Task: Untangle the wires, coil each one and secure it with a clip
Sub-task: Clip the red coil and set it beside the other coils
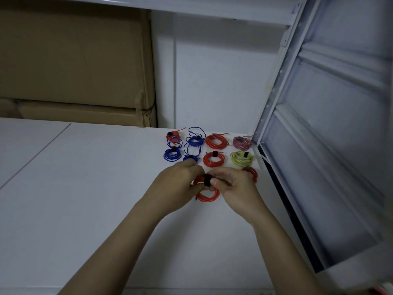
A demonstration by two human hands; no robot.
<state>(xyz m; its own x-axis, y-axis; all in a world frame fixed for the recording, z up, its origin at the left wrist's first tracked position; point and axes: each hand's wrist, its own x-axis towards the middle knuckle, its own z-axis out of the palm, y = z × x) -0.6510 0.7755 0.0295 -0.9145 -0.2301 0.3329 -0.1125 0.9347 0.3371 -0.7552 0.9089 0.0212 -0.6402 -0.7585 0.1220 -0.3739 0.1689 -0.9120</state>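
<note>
fastening a black clip (206,179) round a red wire coil (207,193), left hand (180,184) and right hand (230,186) both pinching it; next, probably press it closed.

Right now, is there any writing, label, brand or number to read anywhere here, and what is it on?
None can be read.
The cardboard boxes: no print shows on the faces in view.
The wire coils and their black clips: no lettering visible.
The red coil both hands hold: no label.
</note>
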